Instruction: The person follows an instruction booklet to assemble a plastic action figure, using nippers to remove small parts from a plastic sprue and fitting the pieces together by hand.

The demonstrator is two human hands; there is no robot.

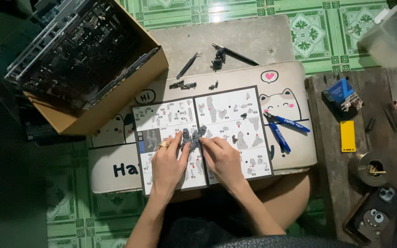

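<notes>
Head view. Both hands work over an open instruction sheet [203,138] spread on a cream lap desk [290,156] printed with cartoon cats. The left hand [168,160], a ring on one finger, and the right hand [224,158] meet on a small dark grey plastic assembly [193,138]. Each grip is closed around the part with the fingertips only: the left pinches the nearer, left end, the right pinches the right end, and the middle of the part shows between them. The part sits just above the sheet; whether it touches the paper cannot be told.

Handling, as a judgement: the assembly appears light, stiff and thin in section, built of small snap-fit pieces. Such pieces are likely brittle at pegs and joints, and smooth enough to slip from a loose pinch. Take hold at the thicker body sections close to the join, not at projecting tips, and apply pressure straight along the join.

Beyond the grip, further from the person, lie loose dark parts [183,85], tweezers [188,65] and a dark pen-like tool [235,55]. To the right of the grip rest blue-handled nippers [283,128]. Up and to the left of the grip stands an open cardboard box [93,59] filled with parts frames. Well to the right, a wooden surface [341,193] carries a yellow block [347,136].
</notes>
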